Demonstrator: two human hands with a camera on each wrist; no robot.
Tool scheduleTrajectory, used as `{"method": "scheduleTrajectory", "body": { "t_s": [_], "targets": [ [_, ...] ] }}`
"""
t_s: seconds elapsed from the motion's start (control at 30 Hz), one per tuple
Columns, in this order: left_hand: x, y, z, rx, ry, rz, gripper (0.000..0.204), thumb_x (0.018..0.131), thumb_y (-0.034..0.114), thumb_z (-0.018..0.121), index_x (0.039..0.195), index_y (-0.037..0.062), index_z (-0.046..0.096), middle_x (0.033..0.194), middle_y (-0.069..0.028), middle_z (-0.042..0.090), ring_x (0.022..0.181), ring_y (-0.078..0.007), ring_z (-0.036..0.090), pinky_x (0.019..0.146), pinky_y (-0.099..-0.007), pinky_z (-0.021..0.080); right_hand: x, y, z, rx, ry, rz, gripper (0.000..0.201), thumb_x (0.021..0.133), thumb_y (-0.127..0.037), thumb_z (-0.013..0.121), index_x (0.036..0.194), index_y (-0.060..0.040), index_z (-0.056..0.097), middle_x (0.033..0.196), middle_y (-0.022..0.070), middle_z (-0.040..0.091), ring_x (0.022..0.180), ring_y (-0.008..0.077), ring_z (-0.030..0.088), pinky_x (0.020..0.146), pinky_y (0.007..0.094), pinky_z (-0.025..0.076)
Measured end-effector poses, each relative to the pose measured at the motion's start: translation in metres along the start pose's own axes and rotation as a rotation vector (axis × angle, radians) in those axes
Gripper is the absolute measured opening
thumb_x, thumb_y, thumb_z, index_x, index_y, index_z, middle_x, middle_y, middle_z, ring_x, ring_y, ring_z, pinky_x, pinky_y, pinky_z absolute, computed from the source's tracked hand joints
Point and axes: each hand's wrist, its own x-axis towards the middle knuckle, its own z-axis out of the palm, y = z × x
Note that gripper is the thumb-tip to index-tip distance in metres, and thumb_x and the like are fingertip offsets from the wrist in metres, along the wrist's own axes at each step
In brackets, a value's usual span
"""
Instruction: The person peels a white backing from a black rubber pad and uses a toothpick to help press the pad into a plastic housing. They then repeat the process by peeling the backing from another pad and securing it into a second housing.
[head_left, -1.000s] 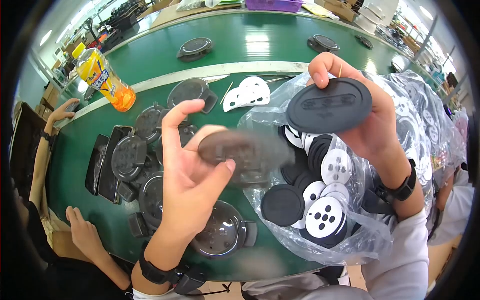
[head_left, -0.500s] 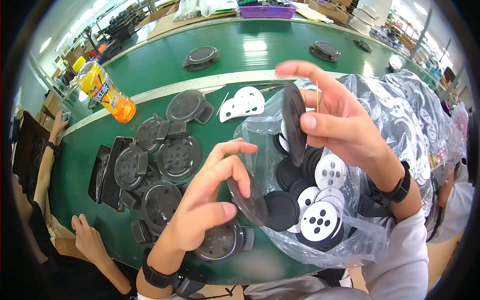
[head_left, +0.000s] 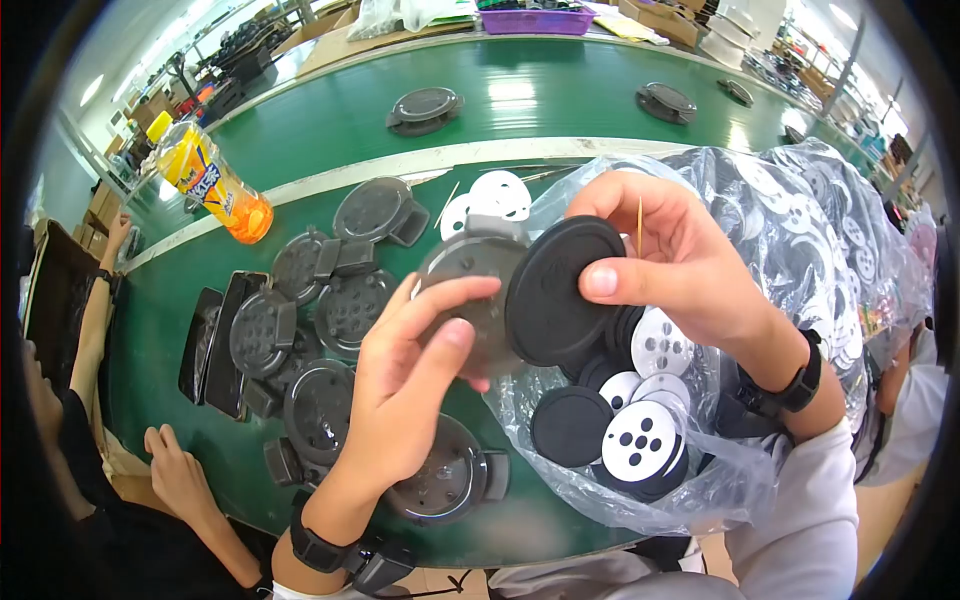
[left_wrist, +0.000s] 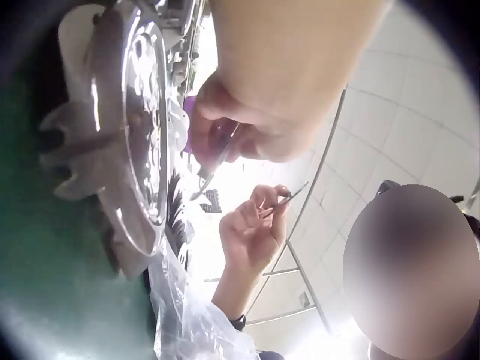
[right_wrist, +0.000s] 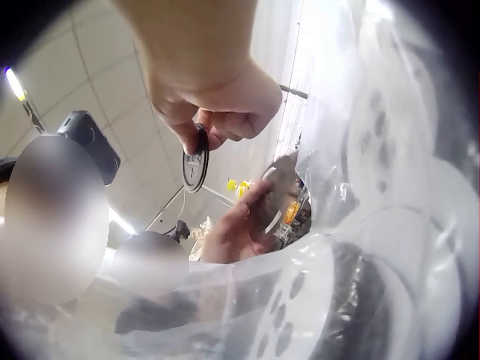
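My left hand [head_left: 395, 400] holds a round, grey translucent plastic cover [head_left: 465, 275] with a tab at its top edge, thumb and fingers on its left side. A black round pad [head_left: 560, 295] is pinched at its right edge by my right hand [head_left: 685, 270]. That hand also carries a thin wooden stick [head_left: 640, 225] upright between its fingers. In the head view the pad overlaps the right edge of the cover. The right wrist view shows the pad [right_wrist: 196, 161] hanging from the fingertips, with the cover [right_wrist: 277, 199] lower right in the left hand.
Several similar covers [head_left: 355, 310] lie at left beside black trays [head_left: 228, 350]. A plastic bag [head_left: 720, 485] holds black pads and white perforated discs [head_left: 640, 440]. White pieces [head_left: 500, 195], a drink bottle [head_left: 215, 185] and a conveyor [head_left: 540, 100] lie beyond. Another person's hand [head_left: 180, 475] rests at left.
The cover has turned from nearly edge-on to facing the head camera, tab up. The pad has moved left and down toward it. Pieces on the conveyor have shifted right.
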Motion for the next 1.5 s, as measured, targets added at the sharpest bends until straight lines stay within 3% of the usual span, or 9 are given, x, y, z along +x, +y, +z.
{"method": "scheduleTrajectory", "body": {
  "t_s": [0.2, 0.27, 0.3, 0.4, 0.57, 1.0, 1.03, 1.17, 1.5],
  "targets": [
    [-0.006, -0.001, 0.004, 0.132, 0.059, 0.264, 0.019, 0.079, 0.000, 0.062, 0.098, -0.0043, 0.058, 0.098, -0.0068, 0.050, 0.080, -0.0091, 0.053, 0.067, -0.0194, 0.041, -0.005, 0.008, 0.014, -0.213, 0.139, -0.032, 0.027, 0.075, -0.010, 0.071, 0.095, 0.0003, 0.058, 0.085, -0.0012, 0.057, 0.046, -0.0046, 0.035, 0.039, 0.0158, 0.026],
    [-0.007, -0.006, 0.001, 0.189, 0.163, 0.291, 0.010, 0.078, -0.003, 0.063, 0.086, -0.0039, 0.058, 0.090, -0.0047, 0.052, 0.077, -0.0079, 0.050, 0.066, -0.0186, 0.040, -0.008, -0.013, 0.018, -0.584, 0.072, 0.171, 0.043, 0.066, -0.012, 0.078, 0.100, 0.0017, 0.056, 0.094, 0.0062, 0.059, 0.079, 0.0068, 0.055, 0.062, 0.0212, 0.047],
    [-0.005, -0.003, 0.006, 0.146, 0.215, 0.295, 0.006, 0.079, -0.003, 0.062, 0.082, -0.0037, 0.057, 0.087, -0.0043, 0.052, 0.075, -0.0073, 0.048, 0.064, -0.0183, 0.039, -0.003, -0.008, 0.010, -0.963, -0.047, -0.321, 0.061, 0.055, -0.021, 0.083, 0.105, -0.0002, 0.057, 0.095, 0.0074, 0.059, 0.073, 0.0096, 0.057, 0.056, 0.0226, 0.045],
    [-0.006, -0.003, 0.001, 0.196, 0.178, 0.261, 0.006, 0.079, -0.003, 0.062, 0.083, -0.0038, 0.057, 0.087, -0.0045, 0.052, 0.074, -0.0072, 0.049, 0.064, -0.0185, 0.039, 0.001, -0.009, 0.007, -1.246, -0.018, -0.547, 0.070, 0.049, -0.027, 0.083, 0.109, -0.0014, 0.057, 0.095, 0.0085, 0.059, 0.068, 0.0148, 0.059, 0.051, 0.0231, 0.045],
    [-0.005, -0.002, 0.005, 0.220, 0.169, 0.258, 0.006, 0.078, -0.003, 0.062, 0.081, -0.0031, 0.056, 0.088, -0.0045, 0.051, 0.073, -0.0069, 0.050, 0.062, -0.0188, 0.040, -0.006, -0.011, 0.019, -1.503, -0.089, -0.465, 0.065, 0.047, -0.022, 0.077, 0.108, -0.0063, 0.058, 0.094, 0.0051, 0.057, 0.067, 0.0190, 0.058, 0.049, 0.0250, 0.044],
    [-0.006, 0.005, 0.003, 0.105, 0.071, 0.223, 0.060, 0.065, -0.009, 0.062, 0.114, 0.0034, 0.029, 0.099, -0.0068, 0.046, 0.082, -0.0117, 0.055, 0.069, -0.0224, 0.049, -0.002, -0.011, -0.003, -0.882, -0.088, -0.348, 0.046, 0.058, -0.011, 0.078, 0.098, 0.0003, 0.058, 0.093, 0.0023, 0.057, 0.047, 0.0008, 0.023, 0.045, 0.0173, 0.019],
    [-0.006, 0.005, 0.004, -0.010, 0.011, 0.183, 0.074, 0.065, -0.009, 0.060, 0.125, 0.0033, 0.019, 0.111, -0.0104, 0.047, 0.104, -0.0167, 0.049, 0.091, -0.0311, 0.041, -0.007, -0.014, 0.004, -0.649, -0.052, -0.142, 0.038, 0.064, -0.008, 0.076, 0.096, 0.0023, 0.057, 0.090, 0.0021, 0.057, 0.046, -0.0021, 0.026, 0.044, 0.0156, 0.018],
    [-0.005, 0.013, 0.007, -0.166, -0.057, 0.127, 0.067, 0.069, -0.011, 0.061, 0.124, -0.0006, 0.025, 0.116, -0.0146, 0.046, 0.099, -0.0179, 0.055, 0.080, -0.0276, 0.050, -0.010, -0.020, 0.015, -0.161, -0.033, 0.265, 0.028, 0.074, -0.007, 0.069, 0.096, 0.0039, 0.054, 0.082, 0.0019, 0.056, 0.049, -0.0039, 0.040, 0.043, 0.0133, 0.023],
    [-0.010, 0.010, -0.003, -0.374, -0.023, -0.027, 0.050, 0.079, -0.005, 0.055, 0.126, -0.0048, 0.037, 0.109, -0.0093, 0.053, 0.078, -0.0098, 0.053, 0.054, -0.0222, 0.045, -0.008, -0.003, 0.005, 0.050, 0.025, 0.153, 0.035, 0.079, -0.027, 0.064, 0.097, 0.0010, 0.052, 0.092, 0.0061, 0.059, 0.082, 0.0093, 0.058, 0.072, 0.0212, 0.047]
  ]
}}
